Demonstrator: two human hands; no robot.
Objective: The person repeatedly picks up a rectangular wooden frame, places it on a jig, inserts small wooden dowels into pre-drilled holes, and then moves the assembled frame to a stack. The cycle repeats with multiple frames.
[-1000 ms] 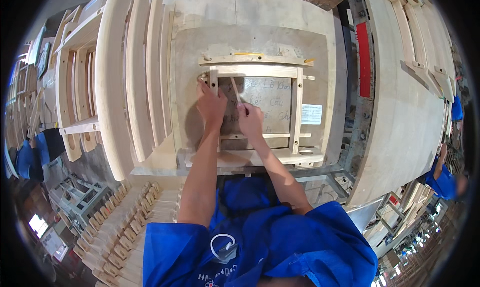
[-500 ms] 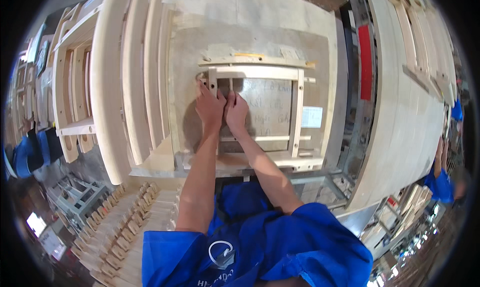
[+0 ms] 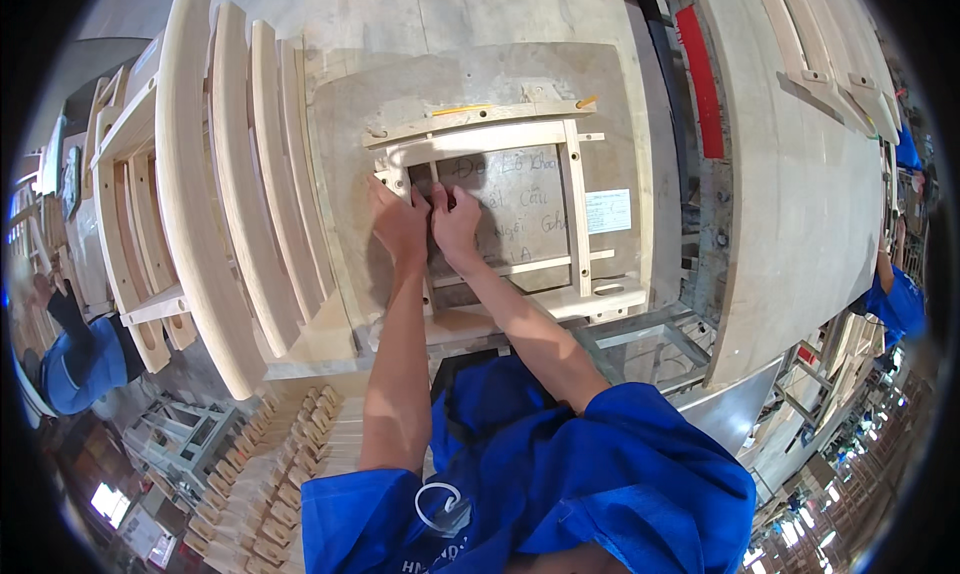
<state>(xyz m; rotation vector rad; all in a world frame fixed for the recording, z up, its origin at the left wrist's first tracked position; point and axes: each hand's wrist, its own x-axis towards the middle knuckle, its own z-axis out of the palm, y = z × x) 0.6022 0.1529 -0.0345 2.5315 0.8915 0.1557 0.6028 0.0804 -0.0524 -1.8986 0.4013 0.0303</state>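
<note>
A pale wooden frame (image 3: 578, 204) with dark drilled holes lies on the grey-brown board of the bench in front of me. My left hand (image 3: 400, 224) is closed round the upper end of its left rail, near the far left corner. Just to the right, inside the frame, my right hand (image 3: 457, 229) has its fingers curled in. They are close to the lower end of a thin wooden strip (image 3: 434, 171); what they hold, if anything, is hidden. Beyond the frame's far rail lies a separate wooden bar (image 3: 483, 114).
Long rounded wooden parts (image 3: 205, 184) stand stacked at the left. A white paper label (image 3: 608, 211) and handwriting are on the board. A red strip (image 3: 699, 79) marks the metal edge at right, beside another bench (image 3: 800, 174). Several slotted wooden pieces (image 3: 265, 494) lie in rows lower left.
The whole view has shifted and tilted a little. My left hand keeps its hold at the same corner. My right hand's fingers have moved slightly away from the thin strip.
</note>
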